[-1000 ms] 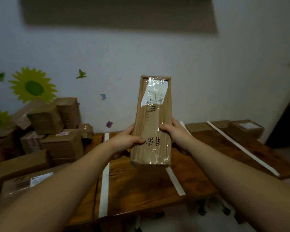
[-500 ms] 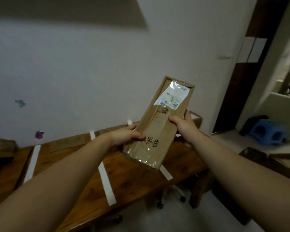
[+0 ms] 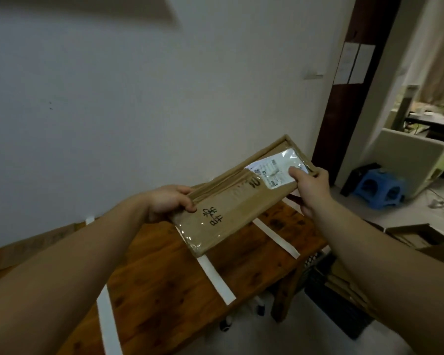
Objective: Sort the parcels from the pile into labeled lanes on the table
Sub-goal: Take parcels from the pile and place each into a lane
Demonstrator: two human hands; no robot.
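A long flat cardboard parcel (image 3: 231, 201) with black handwriting and a white shipping label under clear tape hangs tilted above the right end of the wooden table (image 3: 149, 285). My left hand (image 3: 169, 201) grips its near left edge, thumb on top. My right hand (image 3: 309, 187) holds the far end, with the thumb pressed on the label. White tape strips (image 3: 215, 278) split the tabletop into lanes. The parcel pile is out of view.
A flat cardboard piece (image 3: 31, 242) lies along the table's back edge by the white wall. Right of the table stand a dark crate (image 3: 328, 290), an open cardboard box (image 3: 420, 239) and a blue stool (image 3: 379, 188). A dark door frame (image 3: 344, 98) rises behind.
The view swung right and the pile left the frame. The parcel tipped from upright to nearly level, pointing right. My right hand slid up to the label end.
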